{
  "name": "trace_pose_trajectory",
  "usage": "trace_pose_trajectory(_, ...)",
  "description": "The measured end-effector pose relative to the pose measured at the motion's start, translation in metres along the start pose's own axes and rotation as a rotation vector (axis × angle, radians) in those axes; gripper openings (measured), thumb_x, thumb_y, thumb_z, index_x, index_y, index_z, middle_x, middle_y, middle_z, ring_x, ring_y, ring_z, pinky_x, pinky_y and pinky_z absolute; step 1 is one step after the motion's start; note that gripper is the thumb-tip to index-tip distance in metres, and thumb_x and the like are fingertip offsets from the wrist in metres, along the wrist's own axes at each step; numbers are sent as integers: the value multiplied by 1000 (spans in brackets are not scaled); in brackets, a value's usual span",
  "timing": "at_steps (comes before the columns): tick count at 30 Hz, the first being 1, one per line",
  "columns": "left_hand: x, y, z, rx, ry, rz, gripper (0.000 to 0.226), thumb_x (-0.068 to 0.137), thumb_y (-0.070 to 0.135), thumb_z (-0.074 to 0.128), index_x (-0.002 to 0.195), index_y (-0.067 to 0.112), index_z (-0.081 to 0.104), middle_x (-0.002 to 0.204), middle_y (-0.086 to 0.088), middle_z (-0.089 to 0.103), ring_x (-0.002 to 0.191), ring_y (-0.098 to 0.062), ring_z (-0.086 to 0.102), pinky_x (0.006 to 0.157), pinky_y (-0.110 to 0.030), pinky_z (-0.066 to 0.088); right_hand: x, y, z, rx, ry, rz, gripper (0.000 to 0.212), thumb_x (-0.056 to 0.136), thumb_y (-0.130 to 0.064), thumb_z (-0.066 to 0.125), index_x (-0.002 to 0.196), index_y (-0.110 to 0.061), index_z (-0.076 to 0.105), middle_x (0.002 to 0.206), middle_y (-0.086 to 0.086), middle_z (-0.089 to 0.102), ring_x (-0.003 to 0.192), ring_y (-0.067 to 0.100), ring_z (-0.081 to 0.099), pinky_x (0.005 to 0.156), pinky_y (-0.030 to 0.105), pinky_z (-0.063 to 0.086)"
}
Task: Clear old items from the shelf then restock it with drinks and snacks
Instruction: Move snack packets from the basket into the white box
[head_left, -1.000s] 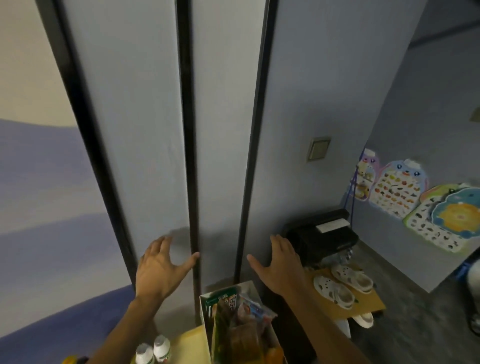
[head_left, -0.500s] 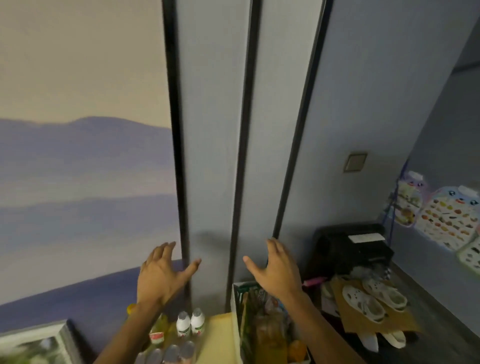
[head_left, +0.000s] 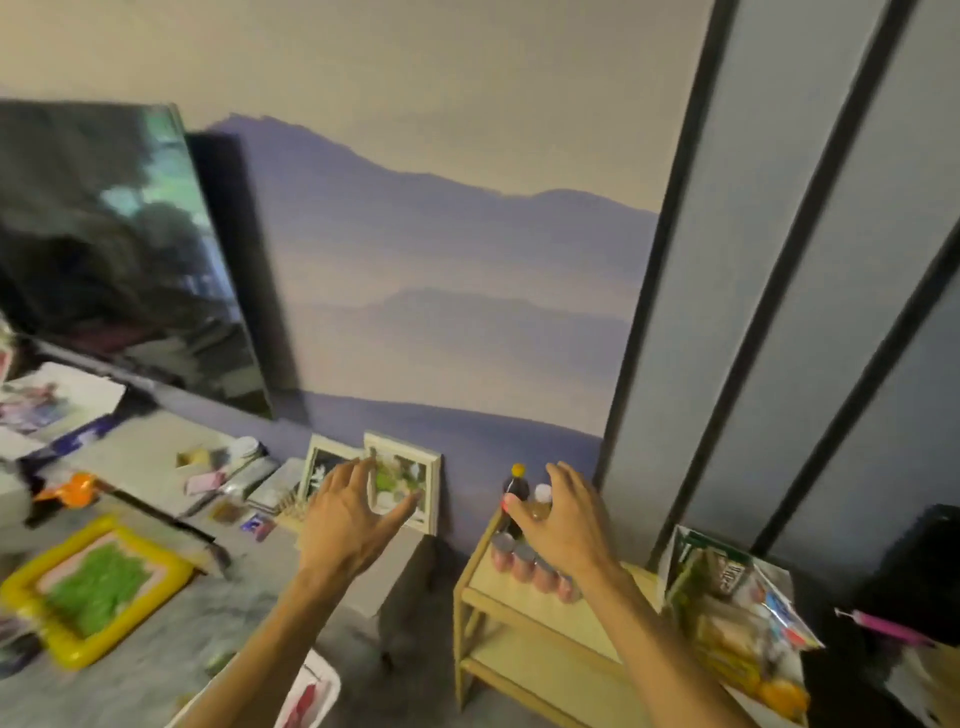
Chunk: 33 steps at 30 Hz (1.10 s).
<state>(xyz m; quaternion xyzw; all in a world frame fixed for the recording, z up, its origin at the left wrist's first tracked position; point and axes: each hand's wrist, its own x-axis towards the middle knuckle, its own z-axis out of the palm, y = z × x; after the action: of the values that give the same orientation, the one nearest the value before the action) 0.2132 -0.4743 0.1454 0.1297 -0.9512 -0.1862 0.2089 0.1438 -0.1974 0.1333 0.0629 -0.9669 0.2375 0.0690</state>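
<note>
- Shelf (head_left: 524, 597) has swung into view, bottles (head_left: 530, 564) on top: clearing not begun.
- Left hand (head_left: 345, 519), right hand (head_left: 563, 525): each grip spread apart, empty.

The low pale wooden shelf (head_left: 524, 613) looks smooth and matt. The dark bottle with a yellow cap (head_left: 516, 488) appears glossy plastic. The crinkled snack packets in the open box (head_left: 748, 613) shine like foil. The large black screen (head_left: 119, 249) is glossy and reflective.

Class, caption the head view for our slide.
Both open hands, left and right, reach toward bottles on a wooden shelf.
</note>
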Motion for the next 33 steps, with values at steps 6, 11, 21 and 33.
trace_pose_trajectory(6, -49, -98, -73, 88, 114, -256, 99, 77, 99, 42, 145, 29, 55, 146, -2, 61, 130, -25, 58, 105, -45, 52, -11, -107, 37, -2, -87, -257, 91, 92, -82, 48, 155, -16, 46, 157, 8, 49, 143, 29, 47, 112, 42, 44)
trace_pose_trajectory(11, -88, -171, -112, 138, 178, -419, 92, 82, 90, 52, 143, 22, 59, 143, -7, 63, 128, -29, 60, 101, -47, 52, -19, -194, 87, 79, -201, -431, 85, 93, -77, 55, 153, -18, 46, 151, 5, 53, 133, 25, 54, 101, 38, 52)
trace_pose_trajectory(21, -128, -326, -102, 145, 66, -678, 104, 80, 98, 42, 144, 17, 58, 142, -9, 63, 129, -30, 60, 104, -49, 53, -32, -304, 228, -8, -421, -592, 90, 90, -84, 44, 152, -19, 46, 154, 5, 49, 138, 25, 51, 101, 39, 53)
trace_pose_trajectory(33, -170, -441, 23, 168, -291, -925, 97, 80, 96, 41, 142, 24, 60, 145, 0, 61, 129, -25, 60, 104, -47, 51, -47, -298, 422, -318, -1040, -631, 101, 87, -84, 53, 161, -18, 33, 167, 2, 35, 150, 28, 37, 118, 48, 40)
